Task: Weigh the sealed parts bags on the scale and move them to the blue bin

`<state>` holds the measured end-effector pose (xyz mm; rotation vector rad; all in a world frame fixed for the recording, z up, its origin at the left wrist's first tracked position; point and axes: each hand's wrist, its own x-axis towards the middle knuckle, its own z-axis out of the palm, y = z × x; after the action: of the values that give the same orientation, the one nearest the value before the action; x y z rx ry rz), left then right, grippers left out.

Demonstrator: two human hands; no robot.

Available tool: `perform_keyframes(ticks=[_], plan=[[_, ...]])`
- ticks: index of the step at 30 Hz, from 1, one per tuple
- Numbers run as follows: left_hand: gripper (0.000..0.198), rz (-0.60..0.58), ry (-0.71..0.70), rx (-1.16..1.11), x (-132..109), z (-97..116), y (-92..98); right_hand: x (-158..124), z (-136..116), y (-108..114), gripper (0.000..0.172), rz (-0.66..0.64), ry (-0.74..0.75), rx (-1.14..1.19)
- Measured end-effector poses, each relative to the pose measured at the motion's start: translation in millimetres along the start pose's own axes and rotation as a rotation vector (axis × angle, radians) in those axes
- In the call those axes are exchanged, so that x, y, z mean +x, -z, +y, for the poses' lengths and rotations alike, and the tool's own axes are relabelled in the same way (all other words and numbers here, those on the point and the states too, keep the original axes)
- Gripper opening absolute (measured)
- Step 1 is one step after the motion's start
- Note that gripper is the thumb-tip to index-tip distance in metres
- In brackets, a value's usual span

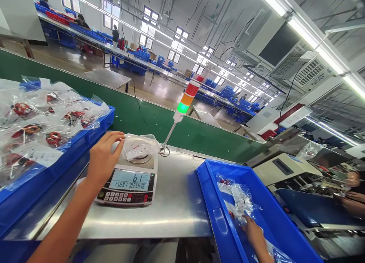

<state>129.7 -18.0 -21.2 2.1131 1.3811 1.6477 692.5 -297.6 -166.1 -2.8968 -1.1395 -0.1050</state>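
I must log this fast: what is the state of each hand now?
Left hand: fingertips on the clear bag on the scale, grip unclear.
Right hand: touching a bag in the blue bin, grip unclear.

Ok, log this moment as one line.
left hand: touching clear plastic bag on grey digital scale | right hand: on clear bag of red parts in blue plastic bin

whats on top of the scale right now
A clear plastic bag lies on the round pan of the scale, with the left hand at its edge. The bag covers most of the pan, and what it holds is too pale to make out.
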Motion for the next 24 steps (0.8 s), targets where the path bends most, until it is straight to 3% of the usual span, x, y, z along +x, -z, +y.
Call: perform_keyframes(ticks=[4, 8, 11, 14, 16, 19, 22, 24], plan=[[0.029, -0.264, 0.024, -0.006, 0, -2, -26.8, 3, 7, 15, 0.04, -0.025, -0.101, 0.005], [0.031, -0.488, 0.074, 0.073, 7, -13, -55.9, -3, -1, 57, 0.046, 0.02, -0.187, 0.063], [0.032, -0.534, 0.172, 0.12, 12, -19, -75.4, -15, -29, 100, 0.054, 0.201, -0.141, 0.185], [0.022, -0.503, 0.264, 0.139, 15, -19, -85.7, -34, -86, 141, 0.056, 0.358, 0.056, 0.422], [0.023, -0.436, 0.306, 0.154, 17, -17, -83.0, -48, -138, 161, 0.048, 0.373, 0.288, 0.625], [0.031, -0.129, 0.418, -0.02, 21, -13, -61.1, -62, -226, 178, 0.031, 0.296, 0.683, 0.783], [0.04, 0.26, 0.517, -0.324, 27, -15, -19.5, -62, -312, 178, 0.027, 0.161, 1.058, 0.793], [0.045, 0.467, 0.517, -0.325, 31, -23, 15.4, -58, -364, 172, 0.03, 0.091, 1.199, 0.777]])
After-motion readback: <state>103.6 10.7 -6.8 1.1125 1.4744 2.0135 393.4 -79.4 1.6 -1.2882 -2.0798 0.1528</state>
